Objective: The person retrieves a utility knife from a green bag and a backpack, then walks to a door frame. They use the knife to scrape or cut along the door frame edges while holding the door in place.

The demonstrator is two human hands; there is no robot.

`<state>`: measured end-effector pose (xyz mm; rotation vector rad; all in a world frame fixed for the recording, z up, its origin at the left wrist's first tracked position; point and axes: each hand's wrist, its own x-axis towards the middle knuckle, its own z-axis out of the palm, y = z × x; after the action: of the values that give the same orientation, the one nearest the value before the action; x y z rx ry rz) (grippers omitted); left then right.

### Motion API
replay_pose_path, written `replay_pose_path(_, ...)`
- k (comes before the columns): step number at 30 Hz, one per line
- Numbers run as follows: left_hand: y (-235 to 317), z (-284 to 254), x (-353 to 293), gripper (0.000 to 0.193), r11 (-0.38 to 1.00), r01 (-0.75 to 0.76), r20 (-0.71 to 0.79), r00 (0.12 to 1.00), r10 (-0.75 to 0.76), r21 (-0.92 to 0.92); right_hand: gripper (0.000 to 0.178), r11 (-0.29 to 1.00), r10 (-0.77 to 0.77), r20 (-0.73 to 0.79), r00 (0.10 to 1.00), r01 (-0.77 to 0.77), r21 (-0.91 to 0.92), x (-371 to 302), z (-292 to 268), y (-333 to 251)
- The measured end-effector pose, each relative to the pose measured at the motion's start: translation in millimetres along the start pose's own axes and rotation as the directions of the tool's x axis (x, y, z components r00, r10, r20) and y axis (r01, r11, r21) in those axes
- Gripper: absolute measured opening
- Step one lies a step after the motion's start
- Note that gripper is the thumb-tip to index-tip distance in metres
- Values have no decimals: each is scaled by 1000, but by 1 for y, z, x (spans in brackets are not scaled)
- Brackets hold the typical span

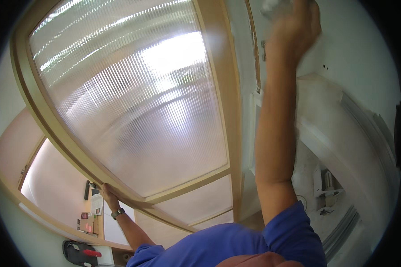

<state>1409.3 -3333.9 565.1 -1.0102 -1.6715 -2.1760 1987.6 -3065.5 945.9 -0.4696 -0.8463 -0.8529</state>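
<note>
A wooden-framed door (234,133) with a large ribbed glass pane stands in front of me. My left hand (109,195) grips its left edge, beside a dark handle (92,185); a watch is on that wrist. High up on the right, my right hand (301,27) is raised with its fingers closed. A greyish-white thing (274,8) shows at its fingers, too blurred and cut off by the upper rim to name. Close to that arm is the door jamb with a rough, chipped strip (255,49) and a small metal plate (263,51).
Through the opening on the left is a desk (101,224) with papers and small items. A dark bag (79,252) with a red object lies at the lower left. To the right, long grey strips (341,233) and a white-grey item (329,189) lie low beside a pale wall (361,49).
</note>
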Motion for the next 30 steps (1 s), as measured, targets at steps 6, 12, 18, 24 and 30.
replay_pose_path(6,53,11,-25,55,987,10,-19,1000,-7,159,29,915,225,451,864,-347,207,-52,-162,-30)
replay_pose_path(12,102,12,-36,46,936,26,-244,968,65,351,29,950,308,558,770,-281,-136,-17,-214,-20)
replay_pose_path(18,213,65,-57,38,979,-197,-142,972,188,-53,26,975,220,679,700,-143,-168,-9,-210,-12)
replay_pose_path(24,312,191,-51,32,860,-255,145,926,349,-442,24,959,267,771,578,-81,-272,-3,-215,-11)
replay_pose_path(30,381,260,-27,42,736,-658,401,638,657,-158,24,979,201,786,584,-112,-168,-5,-215,-15)
